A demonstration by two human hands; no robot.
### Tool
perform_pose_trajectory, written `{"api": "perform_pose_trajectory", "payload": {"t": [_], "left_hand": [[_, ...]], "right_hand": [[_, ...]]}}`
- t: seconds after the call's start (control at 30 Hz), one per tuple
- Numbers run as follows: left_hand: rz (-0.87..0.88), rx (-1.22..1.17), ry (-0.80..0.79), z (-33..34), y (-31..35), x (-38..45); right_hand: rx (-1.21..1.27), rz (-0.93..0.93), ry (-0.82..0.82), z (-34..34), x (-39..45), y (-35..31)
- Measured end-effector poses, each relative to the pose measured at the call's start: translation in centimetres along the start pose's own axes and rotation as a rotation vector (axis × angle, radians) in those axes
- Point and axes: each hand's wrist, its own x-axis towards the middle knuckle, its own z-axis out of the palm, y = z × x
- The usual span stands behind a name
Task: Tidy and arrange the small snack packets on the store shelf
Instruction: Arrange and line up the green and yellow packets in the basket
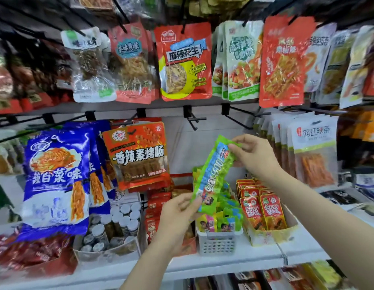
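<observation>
My left hand (pixel 177 216) pinches the lower end of a long green snack packet (pixel 213 174), thumb on its front, fingers curled behind it. My right hand (pixel 255 155) pinches the packet's upper end between thumb and fingertips. The packet is stretched slantwise between them, its lower end to the left and its upper end to the right, held up in front of the shelf and touching nothing else that I can see.

Just below it sits a white perforated basket (pixel 218 241) crammed with more small green packets (pixel 228 218). Right of the basket, a yellow carton (pixel 272 235) holds upright red packets (pixel 263 210). Left of my left hand stand red boxes (pixel 155 208) and a carton of small jars (pixel 115 227). Above, an orange bag (pixel 138 155) and blue bags (pixel 56 176) hang on hooks.
</observation>
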Motion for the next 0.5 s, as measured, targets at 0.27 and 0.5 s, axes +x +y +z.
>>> {"api": "perform_pose_trajectory", "payload": {"t": [0.27, 0.5], "left_hand": [[-0.044, -0.065, 0.195, 0.0, 1.4, -2.3], [-0.106, -0.299, 0.087, -0.5, 2.1, -3.6]], "right_hand": [[0.081, 0.134, 0.033, -0.6, -1.4, -0.2], [0.104, 0.135, -0.004, 0.2, -1.7, -0.1]]}}
